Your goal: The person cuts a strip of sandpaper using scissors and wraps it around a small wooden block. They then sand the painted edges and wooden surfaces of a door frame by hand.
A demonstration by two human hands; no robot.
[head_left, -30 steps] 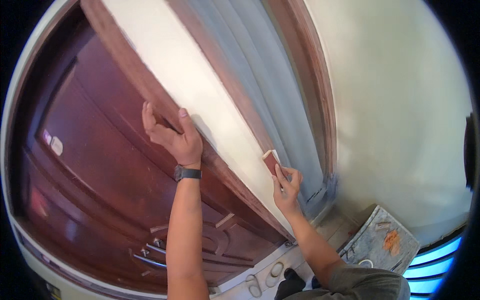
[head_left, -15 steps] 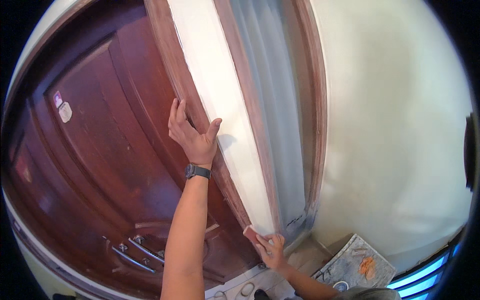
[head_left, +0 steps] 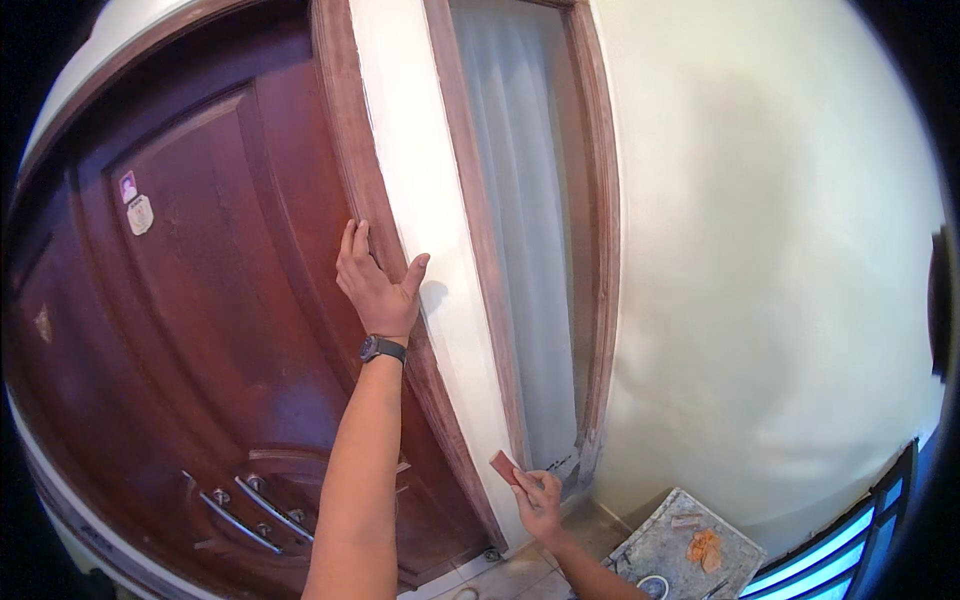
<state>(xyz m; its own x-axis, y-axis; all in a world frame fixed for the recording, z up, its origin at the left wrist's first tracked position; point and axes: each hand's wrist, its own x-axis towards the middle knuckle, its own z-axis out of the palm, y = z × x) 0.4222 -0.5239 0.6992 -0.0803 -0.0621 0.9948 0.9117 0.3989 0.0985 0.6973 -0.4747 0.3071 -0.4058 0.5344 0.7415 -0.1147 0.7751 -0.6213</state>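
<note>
My left hand (head_left: 382,290) rests with fingers spread and thumb out against the brown wooden door frame (head_left: 345,110), a dark watch on its wrist. Lower down and to the right, my right hand (head_left: 540,505) grips a reddish-brown sanding block (head_left: 505,466). The block is over the low part of the white wall strip (head_left: 425,180), close to the window's wooden frame (head_left: 472,190). Whether its face touches the surface cannot be made out. Both frames look dull and pale beside the glossy dark red door (head_left: 200,290).
Two metal handles (head_left: 240,520) project from the door. Pale curtain folds (head_left: 520,180) show in the narrow window. At the lower right, a grey stone-like tabletop (head_left: 640,555) bears a crumpled orange item (head_left: 705,549) and a round white container (head_left: 653,586). Dark bars (head_left: 830,560) stand beyond it.
My view has shifted, showing more of the wall on the right. The sanding block has gone from the door frame's edge rightward, over the white strip. My left hand stays on the door frame.
</note>
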